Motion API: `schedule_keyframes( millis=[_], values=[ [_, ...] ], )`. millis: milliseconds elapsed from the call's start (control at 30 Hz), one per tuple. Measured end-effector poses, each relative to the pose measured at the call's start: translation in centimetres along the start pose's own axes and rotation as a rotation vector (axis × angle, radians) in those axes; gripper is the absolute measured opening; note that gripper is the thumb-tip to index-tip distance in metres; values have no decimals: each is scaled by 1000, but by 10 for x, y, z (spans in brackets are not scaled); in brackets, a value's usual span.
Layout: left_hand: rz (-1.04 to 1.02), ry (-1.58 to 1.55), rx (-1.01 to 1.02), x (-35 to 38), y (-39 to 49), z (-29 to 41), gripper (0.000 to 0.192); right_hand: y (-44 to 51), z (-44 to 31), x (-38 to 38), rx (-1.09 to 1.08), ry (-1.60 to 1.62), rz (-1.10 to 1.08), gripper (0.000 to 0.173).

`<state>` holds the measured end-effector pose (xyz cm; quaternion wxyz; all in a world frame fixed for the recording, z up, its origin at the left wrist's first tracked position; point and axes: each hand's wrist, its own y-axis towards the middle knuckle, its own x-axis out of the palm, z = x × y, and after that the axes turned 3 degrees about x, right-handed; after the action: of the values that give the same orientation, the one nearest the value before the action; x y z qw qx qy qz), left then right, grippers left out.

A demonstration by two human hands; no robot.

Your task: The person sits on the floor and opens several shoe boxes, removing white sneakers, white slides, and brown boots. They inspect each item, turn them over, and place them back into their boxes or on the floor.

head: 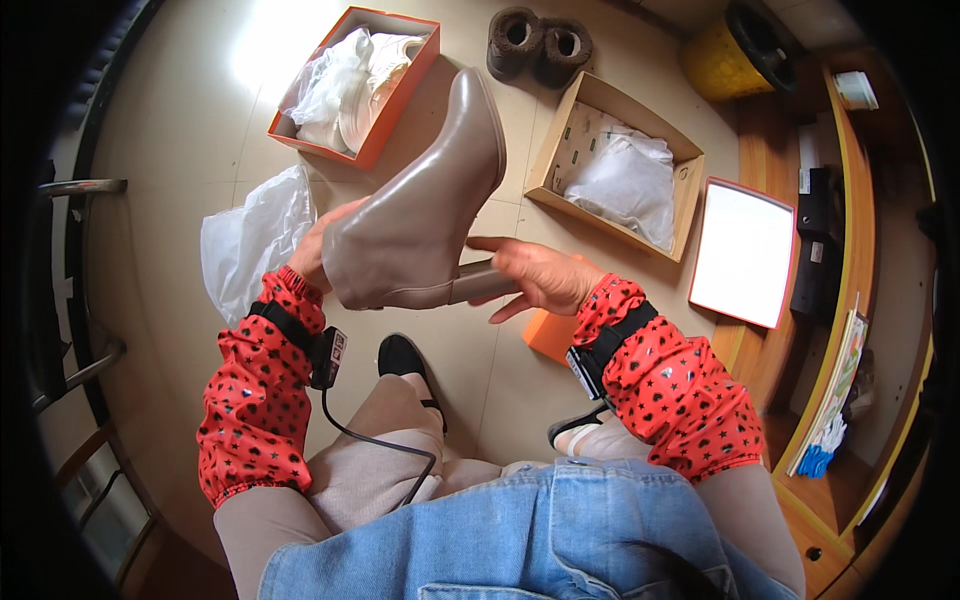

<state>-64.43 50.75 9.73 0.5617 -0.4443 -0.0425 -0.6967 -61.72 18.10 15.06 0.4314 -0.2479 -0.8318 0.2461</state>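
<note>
A glossy taupe high-heeled ankle boot (420,217) is held up in front of me, its toe pointing away and its heel to the right. My left hand (319,244) grips the boot's shaft from the left, with the fingers hidden behind or inside it. My right hand (536,276) is at the block heel, fingers spread and slightly blurred; whether it touches the heel I cannot tell. To the left, a crumpled white bag (259,240) lies on the floor beside my left hand. An orange box (551,330) sits partly hidden behind my right hand.
An orange shoebox (409,94) holds white shoes and tissue. A brown cardboard box (611,229) contains a white wrapped bundle. Dark fur-lined boots (536,45), a white-lined box lid (742,251), a yellow bin (720,64) and wooden shelving (851,225) surround the floor area.
</note>
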Motion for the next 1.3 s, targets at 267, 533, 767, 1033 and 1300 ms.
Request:
schedule_keyframes(
  millis=[267,533,767,1033,1300],
  values=[
    [166,17,39,-2,12,-6,43,2,-9,22,-255,-364,382,45],
    [248,123,-36,-25,18,-44,40,-5,-22,62,-544,-944,682,31],
    [25,37,-101,-28,25,-54,42,-15,-37,90,-583,-1204,703,30],
    [-8,450,4,26,27,-52,39,-16,-49,107,-693,-1358,657,37],
    [60,775,252,14,21,-42,37,-14,-37,86,-718,-1197,591,31]
  ],
)
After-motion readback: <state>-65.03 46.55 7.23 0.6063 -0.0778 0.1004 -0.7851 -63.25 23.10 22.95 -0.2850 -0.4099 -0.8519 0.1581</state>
